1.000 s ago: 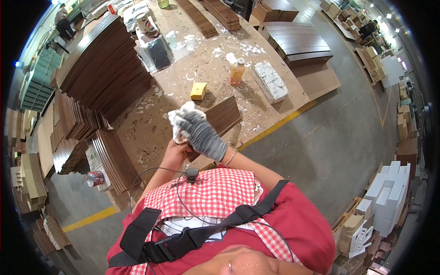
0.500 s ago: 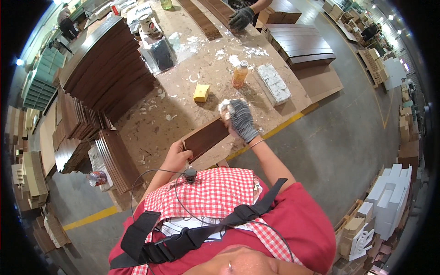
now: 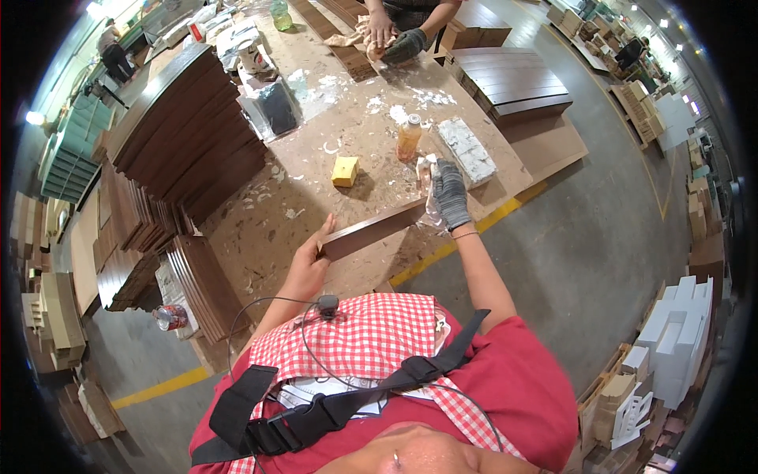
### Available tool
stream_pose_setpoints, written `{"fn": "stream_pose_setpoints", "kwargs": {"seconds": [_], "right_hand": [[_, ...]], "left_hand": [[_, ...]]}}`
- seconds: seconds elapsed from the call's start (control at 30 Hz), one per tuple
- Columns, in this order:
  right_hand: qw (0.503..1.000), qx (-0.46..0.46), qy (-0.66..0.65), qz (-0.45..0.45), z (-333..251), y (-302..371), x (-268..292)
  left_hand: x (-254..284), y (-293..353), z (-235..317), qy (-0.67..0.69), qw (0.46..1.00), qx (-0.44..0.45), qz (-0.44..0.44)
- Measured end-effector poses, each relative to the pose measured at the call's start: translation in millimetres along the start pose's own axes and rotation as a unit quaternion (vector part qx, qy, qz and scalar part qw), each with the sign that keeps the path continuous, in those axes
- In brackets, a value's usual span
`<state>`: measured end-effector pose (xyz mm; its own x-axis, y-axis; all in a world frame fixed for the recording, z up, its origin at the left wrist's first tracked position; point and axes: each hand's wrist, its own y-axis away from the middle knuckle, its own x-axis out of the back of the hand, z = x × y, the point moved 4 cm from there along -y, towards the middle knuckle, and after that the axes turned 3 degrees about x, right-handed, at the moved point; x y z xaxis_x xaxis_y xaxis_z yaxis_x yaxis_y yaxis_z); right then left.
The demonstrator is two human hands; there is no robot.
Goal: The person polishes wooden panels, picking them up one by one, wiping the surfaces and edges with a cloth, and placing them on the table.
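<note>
Two hands work at a narrow brown board point(image 3: 377, 231) that slants across the centre of the frame, its left end lower than its right. The bare left hand point(image 3: 310, 257) grips the lower end, thumb and fingers closed around it. The right hand point(image 3: 451, 197), in a grey knitted glove, is curled around a crumpled white cloth point(image 3: 427, 183), and that cloth meets the board's upper end; whether the gloved fingers touch the wood themselves is hidden.

Just above the middle of the frame, a yellow block point(image 3: 344, 171) sits on the table point(image 3: 304, 162), which is speckled with white flakes. Right of it stands an upright bottle point(image 3: 409, 138) of orange liquid, and beside that lies a long whitish block point(image 3: 467, 150), near the gloved hand.

At the top centre, a co-worker's bare hand point(image 3: 381, 30) and dark-gloved hand point(image 3: 405, 47) are at a tan cloth point(image 3: 347, 39) over more brown strips. A tall pile of brown boards point(image 3: 185, 130) fills the upper left, with a smaller stack point(image 3: 207, 283) below it and a can point(image 3: 170, 317) beside that stack. Another pile of dark panels point(image 3: 513, 79) shows at the upper right.
</note>
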<state>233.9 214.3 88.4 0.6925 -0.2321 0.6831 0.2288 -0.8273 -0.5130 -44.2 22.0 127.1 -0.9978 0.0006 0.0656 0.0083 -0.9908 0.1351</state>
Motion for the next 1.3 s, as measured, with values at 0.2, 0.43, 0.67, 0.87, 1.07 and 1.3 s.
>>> {"fn": "stream_pose_setpoints", "kwargs": {"seconds": [0.2, 0.43, 0.67, 0.87, 1.07, 1.3], "right_hand": [[0.939, -0.085, -0.244, -0.225, -127.6, -12.4, 11.6], [0.984, 0.158, -0.085, -0.005, -199.1, 32.5, 2.2], [0.997, 0.073, -0.013, -0.029, -124.6, 37.1, -7.9], [0.992, 0.111, -0.047, -0.021, -192.4, 26.9, -0.4], [0.983, 0.168, -0.065, 0.043, -177.7, 34.5, 8.9], [0.982, 0.177, 0.015, 0.068, -82.4, 47.9, -3.2]], "left_hand": [[-3.8, -3.1, 30.3, -0.213, 0.977, -0.018, 0.005], [-9.5, -7.7, 39.3, -0.247, 0.956, -0.152, 0.041], [-8.4, -11.8, 41.4, -0.338, 0.926, -0.158, 0.057], [-8.6, -12.5, 41.3, -0.275, 0.96, -0.049, 0.013], [-20.2, -11.2, 49.2, -0.24, 0.971, -0.014, -0.018], [-18.5, -8.6, 52.1, -0.267, 0.963, -0.038, -0.016]]}}
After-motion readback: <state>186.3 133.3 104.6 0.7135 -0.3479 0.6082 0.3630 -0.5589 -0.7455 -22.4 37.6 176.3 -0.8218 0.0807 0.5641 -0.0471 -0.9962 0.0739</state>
